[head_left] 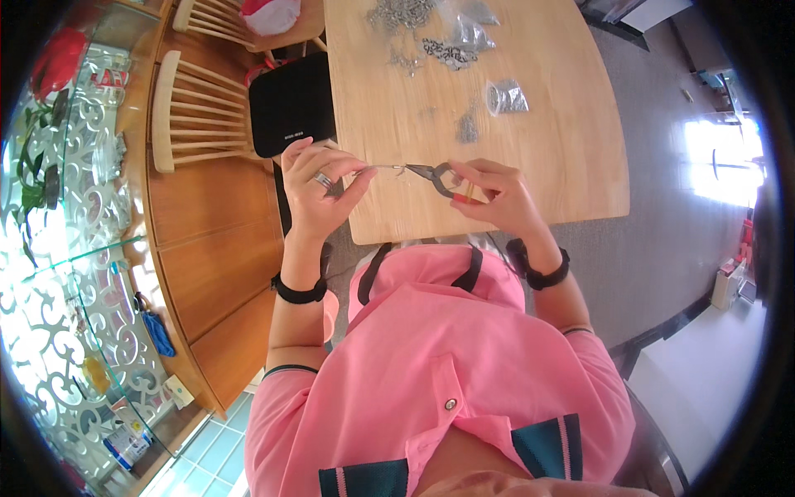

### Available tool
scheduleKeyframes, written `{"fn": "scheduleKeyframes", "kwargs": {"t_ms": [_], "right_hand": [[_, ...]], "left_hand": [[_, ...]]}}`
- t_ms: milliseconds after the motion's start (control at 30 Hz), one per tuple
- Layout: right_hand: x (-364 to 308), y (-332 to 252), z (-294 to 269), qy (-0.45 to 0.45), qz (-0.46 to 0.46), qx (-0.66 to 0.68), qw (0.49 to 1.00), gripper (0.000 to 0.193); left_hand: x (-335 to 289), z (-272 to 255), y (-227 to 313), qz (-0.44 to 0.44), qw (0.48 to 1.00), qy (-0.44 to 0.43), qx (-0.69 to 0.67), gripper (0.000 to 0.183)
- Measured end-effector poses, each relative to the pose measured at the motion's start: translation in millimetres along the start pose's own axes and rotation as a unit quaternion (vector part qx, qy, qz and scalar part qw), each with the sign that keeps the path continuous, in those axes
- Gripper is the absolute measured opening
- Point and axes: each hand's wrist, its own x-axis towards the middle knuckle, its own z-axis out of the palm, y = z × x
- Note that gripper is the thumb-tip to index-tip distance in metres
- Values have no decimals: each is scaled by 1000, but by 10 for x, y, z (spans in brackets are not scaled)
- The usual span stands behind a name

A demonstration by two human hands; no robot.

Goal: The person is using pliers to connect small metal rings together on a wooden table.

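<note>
Above the near part of the wooden table [397,207], my left hand [321,184] pinches the end of a thin metal piece [386,167], perhaps a wire or fine chain; its exact kind is too small to tell. My right hand [497,192] is closed around a pair of pliers [443,176] with dark jaws and a red and yellow grip. The plier tips point left and meet the thin piece's right end. Both hands are held level with each other, a short way apart.
Farther up the table lie a pile of metal chain [402,12], clear plastic bags [469,35], dark small rings [447,53], a small bag of metal parts [507,97] and a loose heap of tiny pieces [468,127]. A wooden chair [170,112] with a black seat stands left.
</note>
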Motion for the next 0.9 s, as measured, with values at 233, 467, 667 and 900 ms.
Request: {"fn": "scheduleKeyframes", "kwargs": {"t_ms": [233,467,667,900], "right_hand": [[-47,382,85,-14,12,-9,1000,45],[31,758,161,-20,112,-101,988,44],[335,1467,481,-1,189,-303,934,47],[688,1466,467,42,237,-364,900,55]], "left_hand": [[-131,209,-3,12,996,-92,17,13],[-235,387,10,-1,992,-101,76,15],[-346,387,26,-87,987,-122,55,11],[-513,323,112,-312,936,-120,-109,9]]}}
